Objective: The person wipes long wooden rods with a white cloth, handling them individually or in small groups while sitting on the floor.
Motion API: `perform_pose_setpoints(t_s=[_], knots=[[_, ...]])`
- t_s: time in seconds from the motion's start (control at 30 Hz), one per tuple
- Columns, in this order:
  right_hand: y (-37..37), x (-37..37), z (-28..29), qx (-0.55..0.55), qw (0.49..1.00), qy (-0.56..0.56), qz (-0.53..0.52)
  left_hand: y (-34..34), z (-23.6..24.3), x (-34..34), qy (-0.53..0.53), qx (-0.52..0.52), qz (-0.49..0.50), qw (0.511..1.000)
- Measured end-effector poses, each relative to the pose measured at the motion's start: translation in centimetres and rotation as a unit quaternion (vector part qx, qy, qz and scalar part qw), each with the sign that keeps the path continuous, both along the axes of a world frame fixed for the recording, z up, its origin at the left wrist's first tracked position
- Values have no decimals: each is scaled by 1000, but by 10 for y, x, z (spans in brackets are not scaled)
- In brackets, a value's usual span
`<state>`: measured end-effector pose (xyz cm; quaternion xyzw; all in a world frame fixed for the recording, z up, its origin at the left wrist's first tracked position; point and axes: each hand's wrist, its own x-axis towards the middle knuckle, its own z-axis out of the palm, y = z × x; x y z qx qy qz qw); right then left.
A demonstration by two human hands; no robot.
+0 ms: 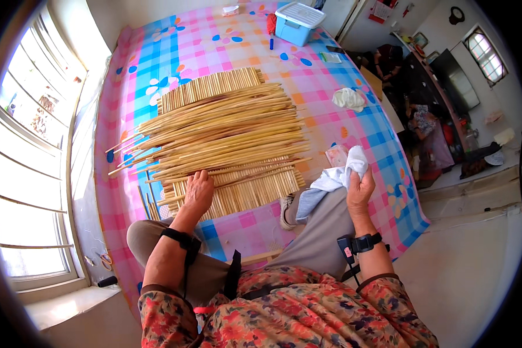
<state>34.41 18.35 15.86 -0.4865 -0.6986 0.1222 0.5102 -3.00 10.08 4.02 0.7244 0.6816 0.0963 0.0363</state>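
Observation:
Long, thin yellow stalks (232,130) lie in a loose pile, running left to right, across a mat of short stalks (243,194) laid side by side. My left hand (199,191) rests over the pile's near edge, its fingers bent together on a stalk there; the fingertips are partly hidden. In my right hand (361,188) is a bunched white cloth (333,177), gripped between thumb and fingers. Its lower part drapes over my right knee. The mat shows beyond the pile and again on the near side.
A checked pink-and-blue sheet (243,223) covers the surface. Toward the far right stand a blue lidded box (296,26) and a crumpled white cloth (349,99). Scissors (106,261) lie on the window side, left. Other people (388,61) sit beyond the right edge.

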Motion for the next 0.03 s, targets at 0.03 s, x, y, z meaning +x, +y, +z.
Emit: perform_pose_setpoints(t_s=[0.03], knots=[[2,2,-3,3,1000,0,-2,1,-4,0,-6,-2,-5,1000]])
